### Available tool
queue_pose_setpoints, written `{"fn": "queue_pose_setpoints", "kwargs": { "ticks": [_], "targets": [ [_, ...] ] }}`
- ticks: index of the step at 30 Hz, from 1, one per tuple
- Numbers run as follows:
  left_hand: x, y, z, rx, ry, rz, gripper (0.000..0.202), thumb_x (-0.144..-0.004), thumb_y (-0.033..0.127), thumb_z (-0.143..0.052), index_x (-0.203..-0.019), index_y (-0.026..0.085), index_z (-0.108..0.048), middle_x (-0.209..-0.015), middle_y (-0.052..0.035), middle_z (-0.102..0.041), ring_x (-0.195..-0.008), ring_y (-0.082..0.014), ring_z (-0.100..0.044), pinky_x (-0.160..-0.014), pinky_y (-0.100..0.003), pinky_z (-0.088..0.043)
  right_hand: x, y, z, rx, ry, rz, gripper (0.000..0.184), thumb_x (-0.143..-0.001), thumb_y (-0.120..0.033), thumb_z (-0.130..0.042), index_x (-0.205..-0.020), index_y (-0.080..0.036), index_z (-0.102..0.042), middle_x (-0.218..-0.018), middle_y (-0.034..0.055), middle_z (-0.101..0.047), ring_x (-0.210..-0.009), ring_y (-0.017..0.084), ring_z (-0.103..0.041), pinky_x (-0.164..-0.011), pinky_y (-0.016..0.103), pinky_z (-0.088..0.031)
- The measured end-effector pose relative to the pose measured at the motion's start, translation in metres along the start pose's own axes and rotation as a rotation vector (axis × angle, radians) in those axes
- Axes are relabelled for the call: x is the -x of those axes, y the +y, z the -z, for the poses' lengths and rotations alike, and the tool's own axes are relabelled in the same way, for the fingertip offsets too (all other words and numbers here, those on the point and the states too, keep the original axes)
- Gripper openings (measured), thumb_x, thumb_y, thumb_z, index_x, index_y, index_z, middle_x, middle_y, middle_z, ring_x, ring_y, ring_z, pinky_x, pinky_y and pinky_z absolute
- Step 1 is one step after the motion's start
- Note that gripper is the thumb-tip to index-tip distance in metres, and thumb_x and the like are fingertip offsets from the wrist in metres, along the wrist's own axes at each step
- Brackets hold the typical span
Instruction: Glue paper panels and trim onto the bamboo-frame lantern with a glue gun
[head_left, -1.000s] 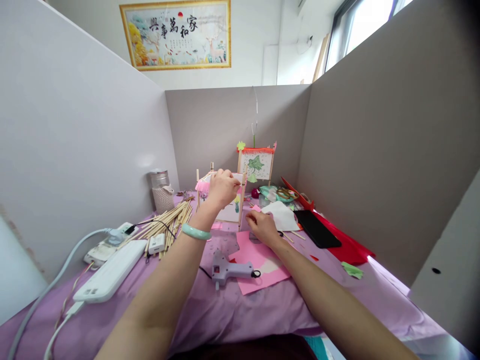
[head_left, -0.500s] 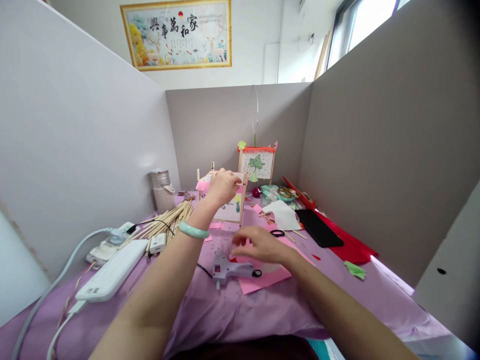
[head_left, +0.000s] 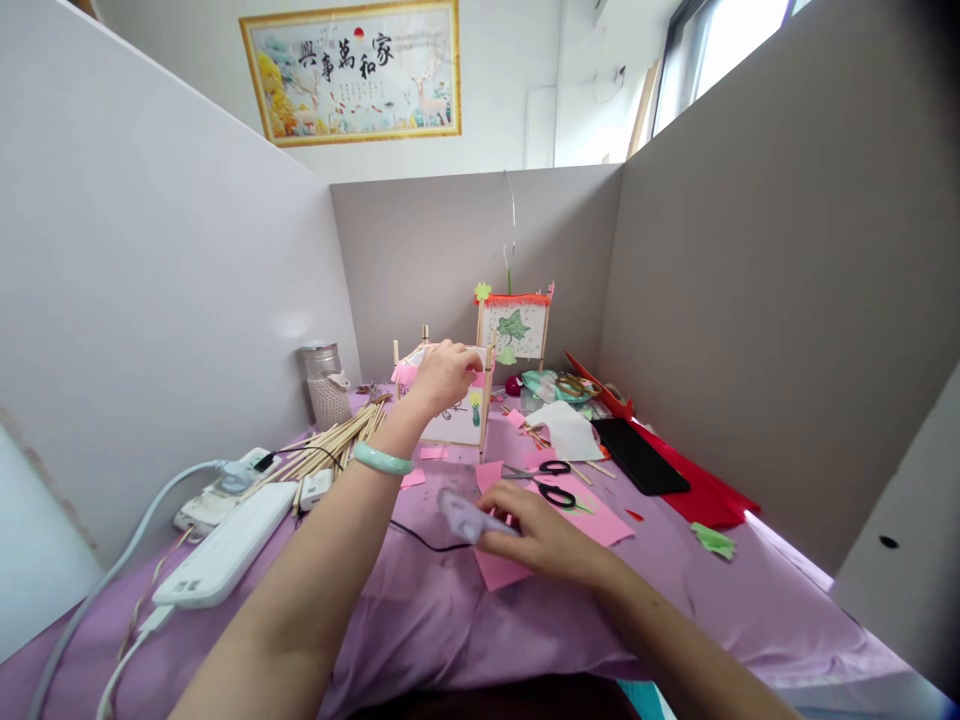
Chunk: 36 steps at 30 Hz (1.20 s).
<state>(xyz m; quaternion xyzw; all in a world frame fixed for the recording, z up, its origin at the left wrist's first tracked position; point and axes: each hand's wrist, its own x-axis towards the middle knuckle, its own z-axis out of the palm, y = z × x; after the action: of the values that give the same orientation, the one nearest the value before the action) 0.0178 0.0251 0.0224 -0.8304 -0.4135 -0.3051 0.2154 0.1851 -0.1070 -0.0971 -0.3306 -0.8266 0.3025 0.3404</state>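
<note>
Here, the right hand [head_left: 541, 530] gripped the glue gun [head_left: 460, 517] in front of the lantern [head_left: 454, 428]. The gun seemed hard, the lantern light and easy to crush, best held by its sticks [head_left: 487, 400]. The left hand [head_left: 446, 376] was at its top, grip hidden. In front of it, scissors [head_left: 541, 486] and a cord [head_left: 422, 541] could snag.

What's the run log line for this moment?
left hand: at top of paper-panelled stick frame | right hand: holding glue gun, blurred | nearby: scissors, pink paper

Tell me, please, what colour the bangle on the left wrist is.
The bangle is pale green, best seen in the head view.
</note>
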Motion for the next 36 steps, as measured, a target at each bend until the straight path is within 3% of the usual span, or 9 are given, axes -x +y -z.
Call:
{"fn": "queue_pose_setpoints", "kwargs": {
  "ticks": [3,5,8,21,36],
  "targets": [
    [-0.001,-0.001,-0.001,0.033,0.007,-0.027,0.015,-0.079,0.015,-0.058,-0.084,0.024,-0.068,-0.089,-0.0014,-0.069,-0.086,-0.0196,-0.055,-0.082,-0.036,-0.041,0.005,0.008,0.007,-0.532,0.158,-0.162,0.034,-0.086,-0.052,-0.053,-0.095,-0.021,-0.062,-0.075,0.0013,-0.06,-0.054,0.011,-0.048,-0.049,0.023,-0.035],
    [-0.002,-0.001,-0.002,0.049,0.007,-0.021,0.014,-0.079,0.015,-0.057,-0.082,0.023,-0.068,-0.087,-0.0012,-0.069,-0.086,-0.0195,-0.056,-0.082,-0.036,-0.041,0.005,0.013,0.009,-0.845,0.263,-0.212,0.041,-0.083,-0.058,-0.054,-0.099,-0.02,-0.06,-0.079,0.0036,-0.062,-0.05,0.01,-0.047,-0.042,0.021,-0.03],
    [-0.002,-0.001,-0.002,0.061,0.004,0.002,0.015,-0.079,0.013,-0.056,-0.079,0.022,-0.068,-0.084,-0.002,-0.069,-0.084,-0.0191,-0.058,-0.081,-0.035,-0.043,-0.001,0.012,0.013,-1.059,0.36,-0.217,0.041,-0.075,-0.054,-0.067,-0.096,-0.019,-0.06,-0.082,0.0037,-0.063,-0.053,0.009,-0.049,-0.036,0.018,-0.025],
    [-0.006,-0.003,-0.003,0.05,0.008,-0.008,0.017,-0.079,0.015,-0.055,-0.077,0.021,-0.07,-0.08,-0.0024,-0.07,-0.081,-0.019,-0.06,-0.076,-0.033,-0.045,-0.061,0.006,0.037,-0.818,0.526,-0.172,0.035,-0.071,-0.05,-0.069,-0.076,-0.017,-0.059,-0.058,-0.0012,-0.059,-0.042,0.008,-0.044,-0.032,0.018,-0.025],
    [-0.005,-0.005,-0.005,0.093,0.027,-0.024,0.016,-0.076,0.011,-0.054,-0.073,0.02,-0.066,-0.075,-0.002,-0.067,-0.077,-0.0177,-0.058,-0.073,-0.032,-0.045,-0.07,0.009,0.035,-0.761,0.549,-0.182,0.032,-0.073,-0.048,-0.066,-0.074,-0.018,-0.057,-0.057,-0.0015,-0.06,-0.043,0.008,-0.046,-0.032,0.018,-0.026]
  ]
}}
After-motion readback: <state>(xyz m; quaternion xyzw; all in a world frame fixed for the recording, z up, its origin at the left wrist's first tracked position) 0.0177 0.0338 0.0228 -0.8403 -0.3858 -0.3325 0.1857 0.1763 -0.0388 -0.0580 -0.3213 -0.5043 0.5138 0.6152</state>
